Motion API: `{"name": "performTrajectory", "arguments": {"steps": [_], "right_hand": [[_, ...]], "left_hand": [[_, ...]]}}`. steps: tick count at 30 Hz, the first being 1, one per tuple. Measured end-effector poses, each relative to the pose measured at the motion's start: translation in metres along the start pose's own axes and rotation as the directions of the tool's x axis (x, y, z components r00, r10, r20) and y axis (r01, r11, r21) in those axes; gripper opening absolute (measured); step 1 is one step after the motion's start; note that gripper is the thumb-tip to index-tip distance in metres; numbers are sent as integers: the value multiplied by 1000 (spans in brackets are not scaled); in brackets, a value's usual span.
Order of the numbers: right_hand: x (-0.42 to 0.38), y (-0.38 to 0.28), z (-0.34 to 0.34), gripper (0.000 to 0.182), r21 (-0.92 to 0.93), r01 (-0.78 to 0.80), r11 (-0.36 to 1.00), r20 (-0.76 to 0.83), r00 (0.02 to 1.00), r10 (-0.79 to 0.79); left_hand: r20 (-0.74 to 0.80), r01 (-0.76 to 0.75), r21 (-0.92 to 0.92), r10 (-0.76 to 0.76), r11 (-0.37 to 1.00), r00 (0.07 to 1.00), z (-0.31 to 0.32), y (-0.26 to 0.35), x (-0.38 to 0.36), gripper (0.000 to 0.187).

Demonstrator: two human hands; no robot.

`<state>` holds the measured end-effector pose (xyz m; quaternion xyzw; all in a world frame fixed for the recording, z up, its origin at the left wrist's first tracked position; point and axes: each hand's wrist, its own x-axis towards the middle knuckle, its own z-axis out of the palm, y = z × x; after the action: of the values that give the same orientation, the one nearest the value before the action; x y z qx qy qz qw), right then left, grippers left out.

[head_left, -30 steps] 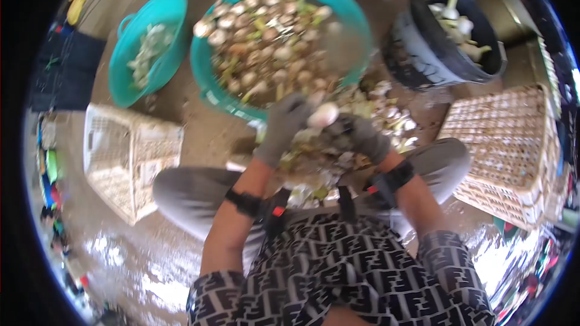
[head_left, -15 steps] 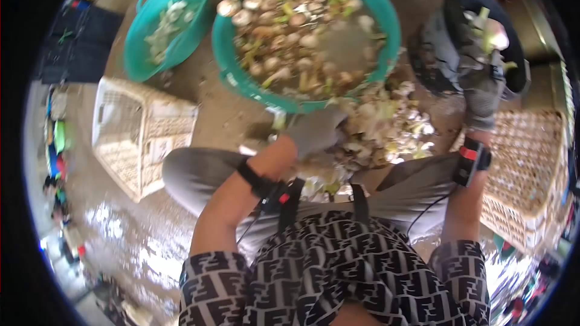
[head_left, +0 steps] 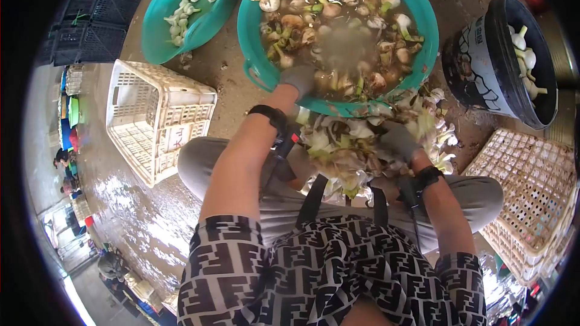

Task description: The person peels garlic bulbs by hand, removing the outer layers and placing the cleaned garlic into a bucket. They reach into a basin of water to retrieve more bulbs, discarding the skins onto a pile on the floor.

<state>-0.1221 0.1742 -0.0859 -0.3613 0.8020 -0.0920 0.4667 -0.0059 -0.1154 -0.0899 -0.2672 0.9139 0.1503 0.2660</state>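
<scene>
Head view: a wide green tub (head_left: pixel 429 30) holds murky water (head_left: pixel 347 47) and a crowd of garlic bulbs (head_left: pixel 270 3), some with green stalks. The left hand (head_left: pixel 297 77), gloved in grey, reaches across the tub's near rim to the water; its fingers are partly hidden, so whether they close on a bulb cannot be told. The right hand (head_left: pixel 399 142), also gloved, lies at a heap of peelings (head_left: pixel 338 145) just outside the tub; its grip, too, cannot be made out. Paler bulbs sit in the black bucket (head_left: pixel 477 66) at right and in the smaller tub (head_left: pixel 158 30) at upper left. Each bulb is probably light and firm, with wet outer skin that is slippery and tears easily; the round body, pinched from 2 sides, likely gives a surer hold than the softer stalk. Compared with 0.5 s earlier, the right hand, then at the bucket with a pale bulb, is down at the peelings, and the left hand, then near the peelings, is at the tub.
</scene>
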Motion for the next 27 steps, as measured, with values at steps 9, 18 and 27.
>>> {"name": "performTrajectory", "arguments": {"steps": [9, 18, 27], "right_hand": [[-35, -80, -43, 44, -155, 271, 950, -489, 814, -313], [-44, -76, -43, 31, 287, 304, 909, -567, 818, -95], [-68, -58, -45, 20, 636, 489, 596, -477, 857, -194]], "left_hand": [[-247, -354, -58, 330, 934, 911, -100, 75, -106, 37], [-608, -588, -251, 348, 769, 714, -87, 119, -129, 60], [-570, -549, -575, 184, 607, 801, -5, 137, -129, 65]]}}
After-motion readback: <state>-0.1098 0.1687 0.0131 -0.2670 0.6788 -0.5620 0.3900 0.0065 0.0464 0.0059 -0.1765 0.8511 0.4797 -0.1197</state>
